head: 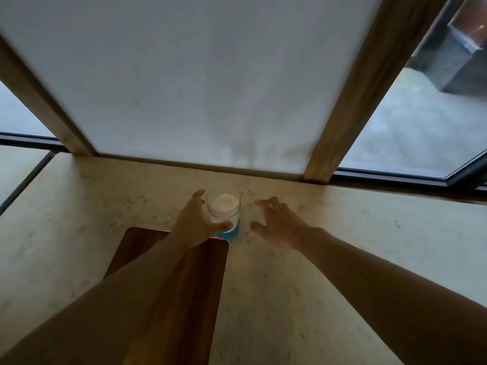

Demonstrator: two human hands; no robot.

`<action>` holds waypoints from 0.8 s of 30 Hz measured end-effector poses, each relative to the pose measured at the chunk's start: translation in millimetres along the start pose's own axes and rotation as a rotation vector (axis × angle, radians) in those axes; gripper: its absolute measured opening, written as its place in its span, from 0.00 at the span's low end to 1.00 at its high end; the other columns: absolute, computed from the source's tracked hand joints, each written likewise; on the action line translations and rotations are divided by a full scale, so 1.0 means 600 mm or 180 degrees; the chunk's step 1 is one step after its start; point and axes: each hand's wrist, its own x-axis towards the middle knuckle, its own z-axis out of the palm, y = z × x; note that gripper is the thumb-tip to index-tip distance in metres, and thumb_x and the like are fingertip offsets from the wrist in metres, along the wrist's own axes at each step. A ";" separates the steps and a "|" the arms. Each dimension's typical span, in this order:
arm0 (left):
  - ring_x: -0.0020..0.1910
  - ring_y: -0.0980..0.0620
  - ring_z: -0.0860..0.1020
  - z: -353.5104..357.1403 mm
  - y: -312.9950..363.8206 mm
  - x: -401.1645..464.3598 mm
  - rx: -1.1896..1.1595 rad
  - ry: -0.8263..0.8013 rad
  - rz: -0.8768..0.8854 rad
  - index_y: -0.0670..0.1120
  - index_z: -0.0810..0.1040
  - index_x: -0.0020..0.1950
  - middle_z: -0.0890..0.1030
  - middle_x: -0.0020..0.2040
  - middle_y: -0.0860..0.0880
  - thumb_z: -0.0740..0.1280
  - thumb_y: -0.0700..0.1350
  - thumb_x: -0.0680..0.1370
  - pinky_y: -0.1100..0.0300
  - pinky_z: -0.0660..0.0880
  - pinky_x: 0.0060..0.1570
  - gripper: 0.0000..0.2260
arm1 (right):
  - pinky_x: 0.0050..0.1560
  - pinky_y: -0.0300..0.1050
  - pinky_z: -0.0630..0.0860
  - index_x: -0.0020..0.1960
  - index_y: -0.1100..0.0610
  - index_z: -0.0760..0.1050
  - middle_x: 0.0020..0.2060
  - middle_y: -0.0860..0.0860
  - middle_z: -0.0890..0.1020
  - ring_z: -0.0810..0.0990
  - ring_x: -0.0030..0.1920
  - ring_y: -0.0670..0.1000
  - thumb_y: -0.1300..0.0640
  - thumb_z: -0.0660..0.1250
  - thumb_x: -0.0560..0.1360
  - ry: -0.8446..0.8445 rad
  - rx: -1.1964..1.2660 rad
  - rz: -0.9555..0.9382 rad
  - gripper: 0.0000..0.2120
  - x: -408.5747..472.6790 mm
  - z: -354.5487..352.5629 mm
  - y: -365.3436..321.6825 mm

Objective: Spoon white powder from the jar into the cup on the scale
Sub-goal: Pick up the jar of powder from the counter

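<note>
A clear jar (224,206) with white powder inside and a blue-and-pink label stands on the pale stone counter near the wall. My left hand (195,223) wraps its left side, the thumb pressed across the front of the glass. My right hand (276,222) hovers just right of the jar with fingers spread, not touching it. No cup, scale or spoon shows in this view.
A dark wooden board (147,248) lies on the counter (342,233) under my left forearm, its far right corner close to the jar. A white wall panel between two wooden posts rises right behind the jar. Windows (411,133) flank it on both sides.
</note>
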 end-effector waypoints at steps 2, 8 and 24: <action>0.60 0.54 0.72 0.003 0.003 0.004 -0.0173 0.0051 0.0124 0.52 0.61 0.73 0.72 0.62 0.56 0.82 0.57 0.62 0.60 0.73 0.57 0.46 | 0.66 0.57 0.68 0.75 0.46 0.57 0.74 0.53 0.62 0.65 0.71 0.57 0.39 0.63 0.75 -0.0014 0.0030 0.0041 0.32 0.003 -0.001 0.001; 0.60 0.52 0.75 0.022 -0.007 0.016 -0.0594 -0.0251 0.0438 0.55 0.67 0.68 0.75 0.61 0.58 0.82 0.51 0.64 0.51 0.76 0.61 0.38 | 0.67 0.57 0.69 0.75 0.46 0.57 0.74 0.53 0.62 0.64 0.71 0.57 0.39 0.63 0.76 -0.0066 0.0044 0.0084 0.32 0.006 0.009 0.016; 0.53 0.59 0.76 0.037 0.009 -0.036 -0.0466 0.0017 0.0514 0.61 0.68 0.62 0.76 0.54 0.64 0.81 0.54 0.64 0.68 0.73 0.47 0.32 | 0.67 0.59 0.69 0.76 0.50 0.57 0.74 0.56 0.61 0.64 0.72 0.59 0.40 0.63 0.77 -0.0021 0.0161 0.0153 0.32 -0.066 -0.015 0.036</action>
